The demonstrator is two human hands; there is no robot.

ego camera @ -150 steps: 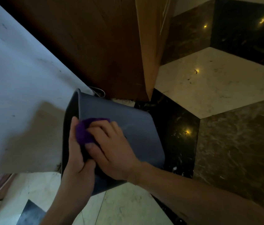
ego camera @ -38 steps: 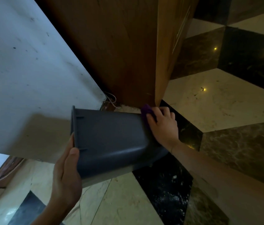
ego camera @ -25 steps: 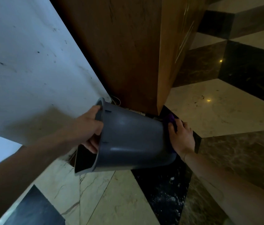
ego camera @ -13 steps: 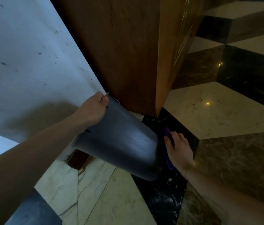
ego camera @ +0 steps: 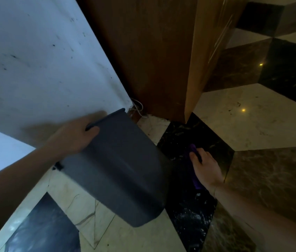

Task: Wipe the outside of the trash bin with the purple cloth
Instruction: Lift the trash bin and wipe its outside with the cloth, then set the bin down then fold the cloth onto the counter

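Tilting the dark grey plastic trash bin (ego camera: 118,164) by its rim, my left hand (ego camera: 74,135) grips closed; my right hand (ego camera: 206,168), fingers (ego camera: 193,155) clutching the purple cloth (ego camera: 192,168), sits just right of the base, which points down-right.

The trash bin (ego camera: 118,166) hides its own open top, so nobody can see inside it. The left hand (ego camera: 72,137) looks blurry, and its fingers go over the rim, out of sight. Most of the purple cloth (ego camera: 192,149) is tucked behind the right hand (ego camera: 206,166); only a bit at the top and a bit at the bottom peek out. The bin may touch the cloth, but the dark floor (ego camera: 189,206) makes that hard to tell. Both arms are cut off by the picture's edge. A thin white cord (ego camera: 138,108) goes behind the bin.
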